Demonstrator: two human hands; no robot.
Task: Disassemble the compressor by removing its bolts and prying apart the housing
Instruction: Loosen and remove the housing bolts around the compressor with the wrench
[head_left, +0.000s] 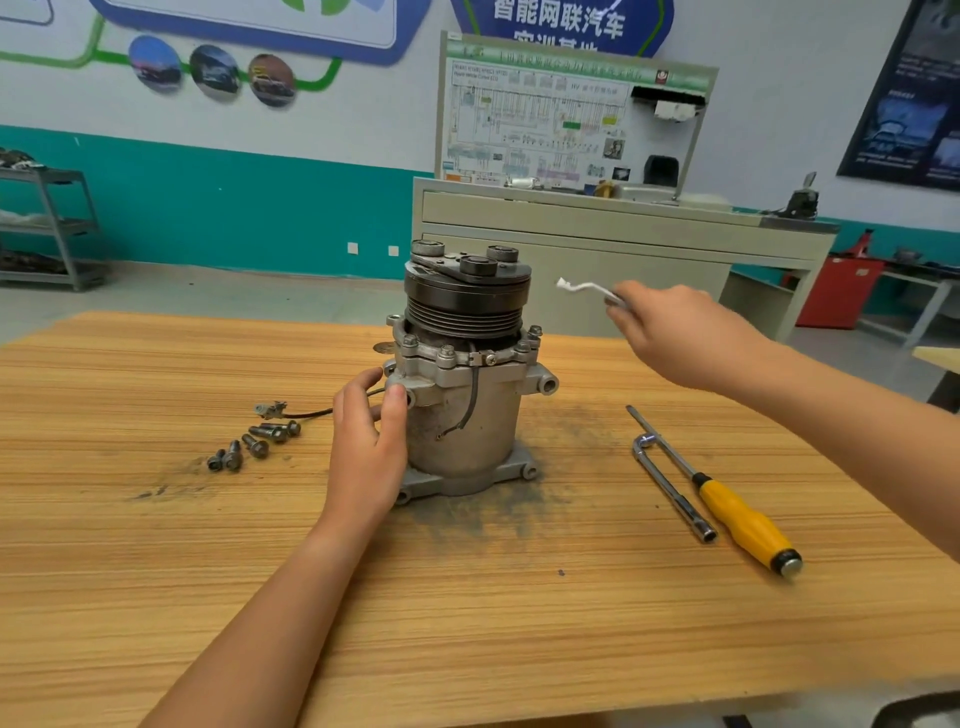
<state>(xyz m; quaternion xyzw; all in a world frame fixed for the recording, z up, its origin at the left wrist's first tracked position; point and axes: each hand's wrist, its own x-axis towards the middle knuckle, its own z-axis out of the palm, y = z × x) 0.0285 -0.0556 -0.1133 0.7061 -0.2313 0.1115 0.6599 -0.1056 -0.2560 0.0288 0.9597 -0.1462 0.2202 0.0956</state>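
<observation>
The grey compressor (462, 415) stands upright in the middle of the wooden table (467, 623), its black pulley on top. Several bolts (447, 352) still sit in its upper flange. My left hand (369, 447) rests against the compressor's left side, fingers around the housing near a lug. My right hand (670, 332) is raised to the right of the pulley and grips a silver wrench (587, 289), whose head points left toward the pulley without touching it. Several removed bolts (254, 444) lie on the table to the left.
An L-shaped socket wrench (672, 488) and a yellow-handled screwdriver (737, 514) lie on the table right of the compressor. A loose wire with a connector (272, 410) trails left. Dark grime surrounds the base. A training bench (571, 218) stands behind the table.
</observation>
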